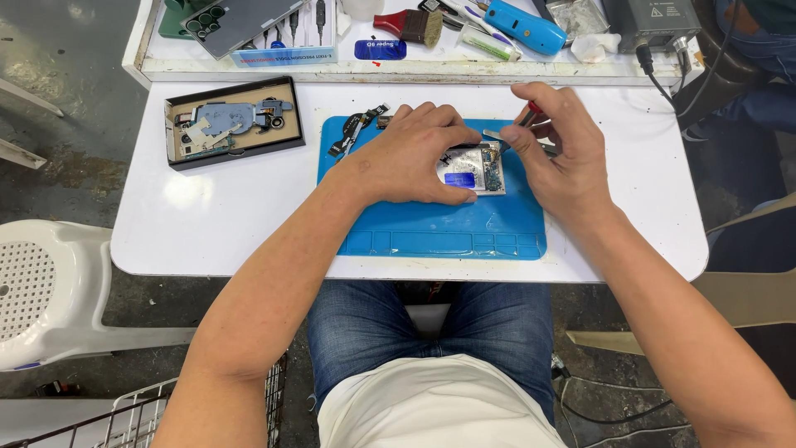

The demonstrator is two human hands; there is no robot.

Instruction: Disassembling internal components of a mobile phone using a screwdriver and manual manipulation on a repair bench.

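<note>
On blue mat point(431, 236) | left hand point(419, 158) pinning phone board point(477, 170) | right hand point(555, 153) pinching tweezers point(506, 137) | step: part-picking; next needs steady tips.

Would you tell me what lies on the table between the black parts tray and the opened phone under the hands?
In the head view, black flex cables lie on the blue mat's upper left corner, between the black tray and the opened phone that the left hand covers.

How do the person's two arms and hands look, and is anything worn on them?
Both arms are bare up to the frame edge, with no sleeves in view. The left hand and right hand wear no gloves, and no rings, watch or wristband are visible. A small faint mark shows near the left wrist; what it is cannot be told.
</note>
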